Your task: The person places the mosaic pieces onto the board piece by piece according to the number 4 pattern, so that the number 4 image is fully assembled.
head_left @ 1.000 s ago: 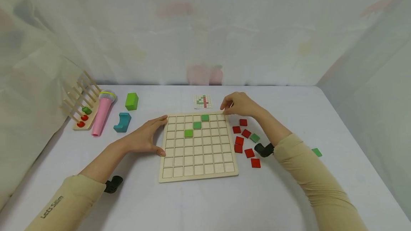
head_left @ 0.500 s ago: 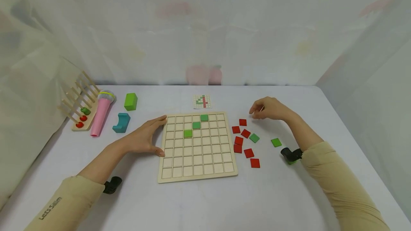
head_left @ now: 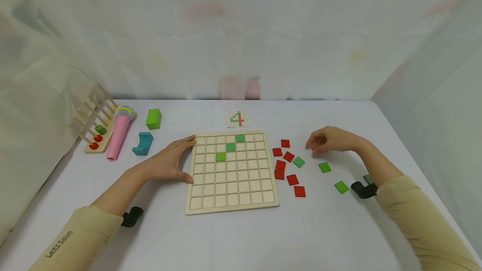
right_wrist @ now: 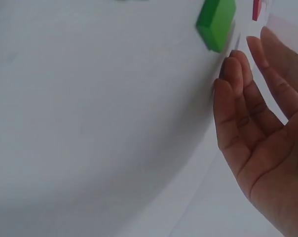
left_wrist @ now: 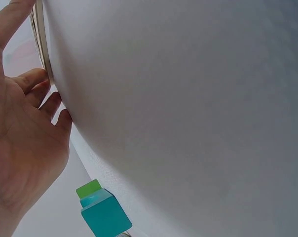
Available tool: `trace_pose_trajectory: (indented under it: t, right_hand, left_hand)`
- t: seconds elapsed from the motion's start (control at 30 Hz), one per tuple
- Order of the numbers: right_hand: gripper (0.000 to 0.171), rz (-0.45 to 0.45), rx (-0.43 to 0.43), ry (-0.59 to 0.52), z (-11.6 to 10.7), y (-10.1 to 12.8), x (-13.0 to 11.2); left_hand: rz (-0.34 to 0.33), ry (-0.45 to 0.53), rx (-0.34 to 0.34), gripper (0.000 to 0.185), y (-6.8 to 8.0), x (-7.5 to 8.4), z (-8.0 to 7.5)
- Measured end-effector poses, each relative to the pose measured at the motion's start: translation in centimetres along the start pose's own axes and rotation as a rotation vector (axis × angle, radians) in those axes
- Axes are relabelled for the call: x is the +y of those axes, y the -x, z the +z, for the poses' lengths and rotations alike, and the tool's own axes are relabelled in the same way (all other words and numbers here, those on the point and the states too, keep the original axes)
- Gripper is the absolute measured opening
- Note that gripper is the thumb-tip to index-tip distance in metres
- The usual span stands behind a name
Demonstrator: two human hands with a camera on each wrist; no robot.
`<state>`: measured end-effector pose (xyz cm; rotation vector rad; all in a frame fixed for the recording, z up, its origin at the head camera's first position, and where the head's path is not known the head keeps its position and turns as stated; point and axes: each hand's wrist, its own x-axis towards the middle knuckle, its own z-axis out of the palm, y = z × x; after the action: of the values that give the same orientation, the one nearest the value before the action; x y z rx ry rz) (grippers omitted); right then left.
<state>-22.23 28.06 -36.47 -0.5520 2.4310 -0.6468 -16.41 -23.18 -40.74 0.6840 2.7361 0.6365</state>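
- Against the left edge of the square wooden grid board, the left hand lies flat on the white table, fingers straight and together along the board's side, thumb tip at its edge; the left wrist view shows the same open palm with fingertips at the board's rim. It grips nothing.
- Right of the board, the right hand hovers just above the table with fingers loosely bent and nothing between them; the right wrist view shows a relaxed open palm.
- Just below that hand's fingertips lies a flat green square tile, apart from the fingers; it shows as a green piece in the right wrist view.
- Between the right hand and the board lies a cluster of red square tiles with one darker green tile among them.
- Nearer the right forearm lies another green tile, and a third is partly hidden by the wrist.
- Three green tiles sit on the board in a diagonal step, towards its far side.
- Beyond the board lies a small printed pattern card.
- Beyond the left hand stand a teal curved block, a green rectangular block, a pink toy microphone and a wooden peg rack with red and green pieces.
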Motion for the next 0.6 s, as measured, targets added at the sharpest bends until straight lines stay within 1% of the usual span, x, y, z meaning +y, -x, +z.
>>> trace_pose_trajectory:
  t: [0.17, 0.27, 0.43, 0.6]
  right_hand:
    - [0.025, -0.013, -0.038, -0.031, 0.1, 0.8, 0.4]
    - [0.029, -0.022, -0.058, -0.065, 0.2, 1.2, 0.8]
    - [0.033, -0.032, -0.069, -0.102, 0.5, 1.8, 1.4]
    - [0.035, -0.067, -0.082, -0.116, 0.8, 2.1, 1.7]
  left_hand:
    - [0.016, 0.001, 0.006, 0.125, 0.0, 0.0, 0.0]
    - [0.01, 0.004, 0.005, 0.125, 0.0, 0.1, -0.1]
    - [0.012, -0.003, 0.005, 0.125, 0.1, 0.2, -0.2]
    - [0.015, -0.01, 0.001, 0.125, 0.0, 0.2, -0.2]
